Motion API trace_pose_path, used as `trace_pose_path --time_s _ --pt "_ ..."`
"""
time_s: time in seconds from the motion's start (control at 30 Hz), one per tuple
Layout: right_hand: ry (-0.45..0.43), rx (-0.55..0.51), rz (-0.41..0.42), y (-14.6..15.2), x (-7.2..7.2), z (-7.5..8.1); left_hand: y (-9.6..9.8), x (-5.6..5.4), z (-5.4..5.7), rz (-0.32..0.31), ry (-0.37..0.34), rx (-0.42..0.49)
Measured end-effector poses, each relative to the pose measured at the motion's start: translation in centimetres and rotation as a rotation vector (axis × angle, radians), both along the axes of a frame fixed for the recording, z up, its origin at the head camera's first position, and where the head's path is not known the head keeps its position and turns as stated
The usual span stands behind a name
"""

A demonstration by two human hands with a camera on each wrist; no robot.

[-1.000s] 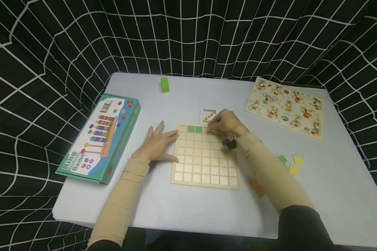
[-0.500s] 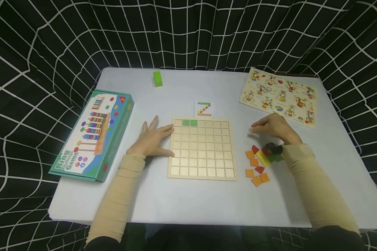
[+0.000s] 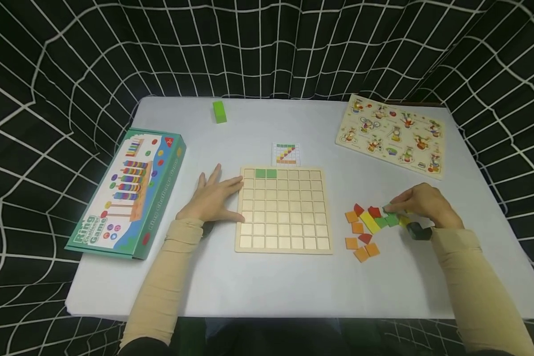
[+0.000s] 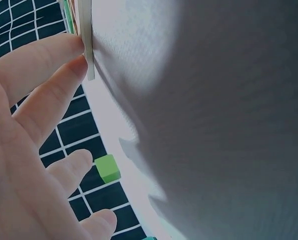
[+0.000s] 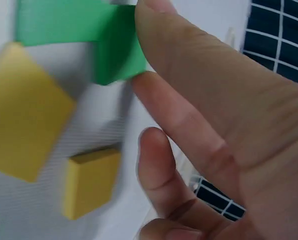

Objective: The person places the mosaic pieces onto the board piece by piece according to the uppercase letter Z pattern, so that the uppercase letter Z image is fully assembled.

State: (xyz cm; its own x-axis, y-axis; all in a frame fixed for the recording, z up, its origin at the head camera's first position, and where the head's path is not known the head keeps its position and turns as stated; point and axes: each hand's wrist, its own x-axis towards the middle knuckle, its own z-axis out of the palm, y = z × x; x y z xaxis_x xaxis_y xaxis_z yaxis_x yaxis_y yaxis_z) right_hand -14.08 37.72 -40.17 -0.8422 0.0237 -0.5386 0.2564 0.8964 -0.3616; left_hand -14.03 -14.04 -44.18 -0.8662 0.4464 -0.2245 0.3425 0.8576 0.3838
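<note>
Grid board (image 3: 284,230) pale tan, squared pattern. Inset tiles (image 3: 271,173) green; held tile (image 5: 118,55) green. Loose tiles (image 3: 361,254) orange, yellow, red, green. Pattern card (image 3: 286,154) white, green/orange rows, yellow-red diagonal. Counter (image 3: 249,287) white. Backdrop (image 3: 249,59) black, white grid.

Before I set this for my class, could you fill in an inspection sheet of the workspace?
Surface: white tabletop.
Job's things: grid board, two green tiles in its top row; pattern card beyond it; loose tiles on the right, orange, red, yellow and green.
Clutter: ring game box, green block, picture puzzle board.
Hands: left hand, fingers spread, touches the board's left edge; right hand pinches another green tile.
Cables: nothing seen.
Surroundings: black backdrop with white netting.
</note>
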Motion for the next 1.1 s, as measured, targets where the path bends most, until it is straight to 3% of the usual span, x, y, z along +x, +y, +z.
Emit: trace_pose_path --time_s 0.13,0.3,0.57,0.83,1.1 --pt "0.000 0.033 -0.027 -0.1 0.2 -0.3 -0.1 0.0 -0.2 0.004 0.005 0.005" --pt "-0.002 -0.018 -0.072 -0.3 0.1 -0.5 -0.1 0.0 -0.4 0.000 0.000 0.008" --pt "0.037 -0.076 -0.004 -1.2 -1.4 0.5 0.0 -0.1 -0.2 0.003 -0.010 0.008" --pt "0.063 -0.142 0.038 -6.9 -4.7 1.7 -0.1 0.2 -0.1 0.005 0.002 0.016" --pt "0.121 -0.194 0.155 -14.3 -8.5 1.3 -0.1 0.1 0.0 0.000 -0.001 0.015"
